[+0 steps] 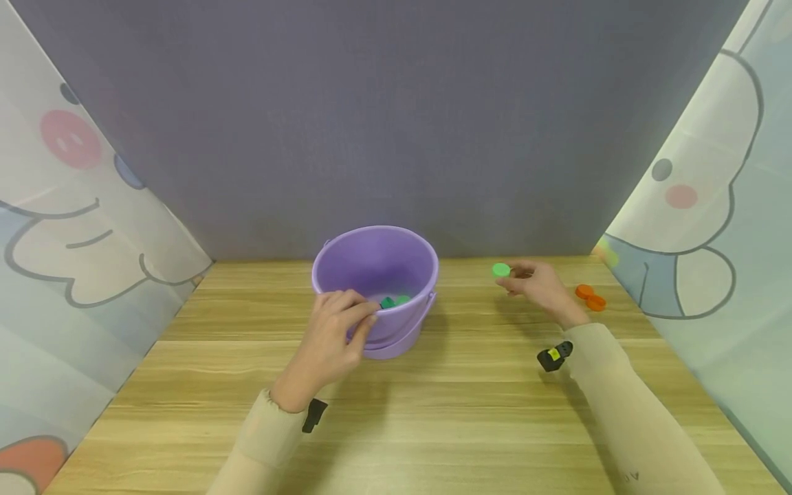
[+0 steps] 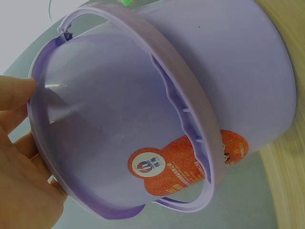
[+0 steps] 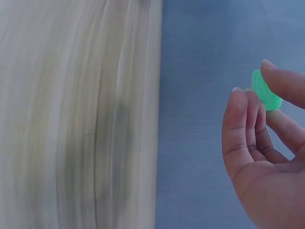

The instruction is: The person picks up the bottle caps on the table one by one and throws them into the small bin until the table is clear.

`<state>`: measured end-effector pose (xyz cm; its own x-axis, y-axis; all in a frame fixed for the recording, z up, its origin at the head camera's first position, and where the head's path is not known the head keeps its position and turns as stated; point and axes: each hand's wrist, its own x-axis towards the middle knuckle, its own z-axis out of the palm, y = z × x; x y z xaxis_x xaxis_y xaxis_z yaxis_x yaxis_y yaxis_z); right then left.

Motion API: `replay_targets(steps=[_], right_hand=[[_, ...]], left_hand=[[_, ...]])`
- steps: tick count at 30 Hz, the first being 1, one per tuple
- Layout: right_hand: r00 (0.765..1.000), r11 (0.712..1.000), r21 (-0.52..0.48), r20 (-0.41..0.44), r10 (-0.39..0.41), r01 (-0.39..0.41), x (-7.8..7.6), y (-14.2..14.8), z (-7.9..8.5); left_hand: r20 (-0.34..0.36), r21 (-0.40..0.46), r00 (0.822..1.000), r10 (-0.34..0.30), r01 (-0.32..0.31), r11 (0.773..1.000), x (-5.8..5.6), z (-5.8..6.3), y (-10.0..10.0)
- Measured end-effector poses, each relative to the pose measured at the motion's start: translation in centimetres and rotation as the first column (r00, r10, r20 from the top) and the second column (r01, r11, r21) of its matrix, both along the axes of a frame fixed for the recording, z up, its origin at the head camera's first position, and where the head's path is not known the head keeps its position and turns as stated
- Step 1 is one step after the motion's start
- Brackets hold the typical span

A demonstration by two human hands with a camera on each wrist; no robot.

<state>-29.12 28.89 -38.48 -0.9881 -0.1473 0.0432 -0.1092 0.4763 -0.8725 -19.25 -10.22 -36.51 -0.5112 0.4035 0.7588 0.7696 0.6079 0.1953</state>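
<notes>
A purple bucket [image 1: 375,275] stands at the back of the table, left of centre. My left hand [image 1: 334,337] grips its near rim, fingers over the edge; in the left wrist view the fingers [image 2: 16,93] lie along the rim. Inside the bucket are a dark green piece [image 1: 387,302] and a lighter green one [image 1: 402,300], partly hidden by the wall. To the right, above the table, my right hand [image 1: 537,283] pinches a bright green round cap [image 1: 501,270] between thumb and fingers. Its ribbed side [image 3: 267,91] shows in the right wrist view.
Two round orange caps [image 1: 590,298] lie together on the wooden table [image 1: 470,426], right of my right hand. The bucket's handle [image 2: 190,100] hangs down its side. A grey panel [image 1: 396,124] stands behind, with cartoon-printed sheets [image 1: 699,179] at both sides.
</notes>
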Motion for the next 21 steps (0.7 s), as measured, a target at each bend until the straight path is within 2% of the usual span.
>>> replay_targets(steps=[5, 10, 21], right_hand=[[1.0, 1.0, 0.001, -0.022, 0.013, -0.013, 0.4, -0.2, 0.4], [0.999, 0.999, -0.04, -0.044, 0.029, -0.031, 0.7, -0.4, 0.7], [0.998, 0.998, -0.055, -0.058, 0.027, -0.03, 1.4, -0.9, 1.5]], left_hand=[[-0.003, 0.002, 1.0, -0.001, 0.001, 1.0, 0.0, 0.0, 0.0], [0.0, 0.001, 1.0, 0.002, -0.002, 1.0, 0.0, 0.0, 0.0], [0.002, -0.003, 1.0, 0.005, -0.005, 1.0, 0.0, -0.1, 0.0]])
